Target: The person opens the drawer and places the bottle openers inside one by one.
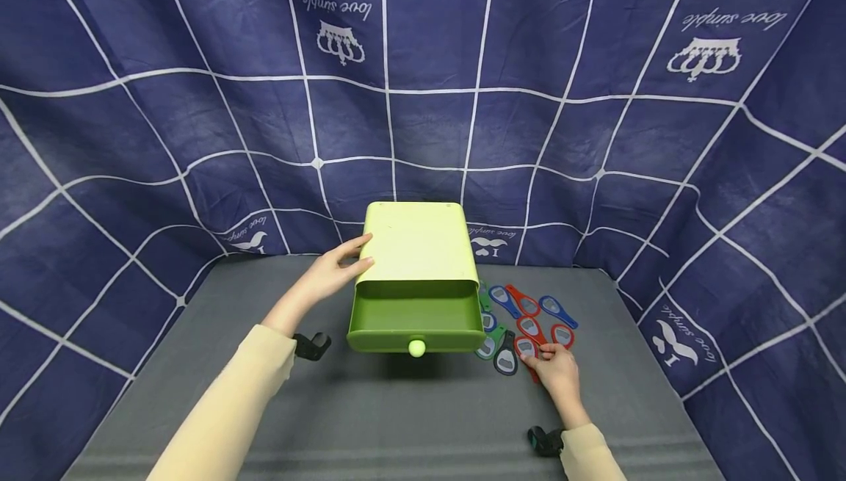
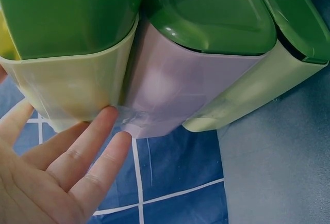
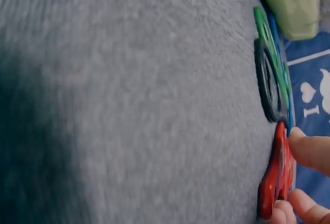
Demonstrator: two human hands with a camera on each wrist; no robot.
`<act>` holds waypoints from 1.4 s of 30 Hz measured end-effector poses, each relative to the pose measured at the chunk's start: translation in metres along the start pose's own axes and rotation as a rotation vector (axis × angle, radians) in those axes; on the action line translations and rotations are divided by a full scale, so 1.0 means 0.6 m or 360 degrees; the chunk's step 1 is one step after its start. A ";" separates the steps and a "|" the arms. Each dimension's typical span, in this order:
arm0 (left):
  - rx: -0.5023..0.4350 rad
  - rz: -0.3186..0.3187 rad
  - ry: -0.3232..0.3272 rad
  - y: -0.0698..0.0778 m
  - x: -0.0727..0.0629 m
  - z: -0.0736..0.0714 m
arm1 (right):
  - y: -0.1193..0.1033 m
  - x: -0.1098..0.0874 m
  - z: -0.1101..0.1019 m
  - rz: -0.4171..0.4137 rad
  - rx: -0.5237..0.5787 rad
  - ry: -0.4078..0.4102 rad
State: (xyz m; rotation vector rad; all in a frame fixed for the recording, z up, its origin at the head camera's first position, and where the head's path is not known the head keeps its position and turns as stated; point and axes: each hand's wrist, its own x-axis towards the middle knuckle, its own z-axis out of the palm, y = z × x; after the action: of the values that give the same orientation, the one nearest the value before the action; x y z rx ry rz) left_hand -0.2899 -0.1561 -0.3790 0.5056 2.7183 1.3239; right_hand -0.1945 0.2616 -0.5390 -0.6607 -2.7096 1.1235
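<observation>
Fingers spread, my left hand (image 1: 330, 272) rests its fingertips against the left side of a pale-green drawer box (image 1: 419, 246). That box's dark-green drawer (image 1: 416, 312) is pulled out, and its inside shows bare. In the left wrist view the left hand (image 2: 67, 177) is by the pale-green box, with a lilac box (image 2: 170, 90) beside it. On the grey table, my right hand (image 1: 558, 374) pinches a red teardrop-shaped tag (image 1: 526, 347) with a pale window. The right wrist view has the thumb and fingers close about this red tag (image 3: 273, 182); their exact contact is partly hidden.
Several similar tags lie right of the drawer box: a black tag (image 1: 506, 356), a blue tag (image 1: 558, 310), a red tag (image 1: 522, 299) and a green tag (image 1: 487, 349) among them. A blue curtain (image 1: 429, 128) with white lines encloses the table (image 1: 396, 422).
</observation>
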 end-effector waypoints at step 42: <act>-0.0086 -0.0025 -0.0039 0.007 -0.003 -0.007 | -0.071 -0.002 -0.055 -0.0097 0.0258 -0.0063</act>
State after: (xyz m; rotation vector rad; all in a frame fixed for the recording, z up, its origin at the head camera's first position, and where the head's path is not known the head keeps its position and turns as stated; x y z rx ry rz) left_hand -0.2880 -0.1572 -0.3733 0.4916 2.6536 1.3740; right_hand -0.1991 0.2554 -0.4855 -0.5336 -2.6151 1.3367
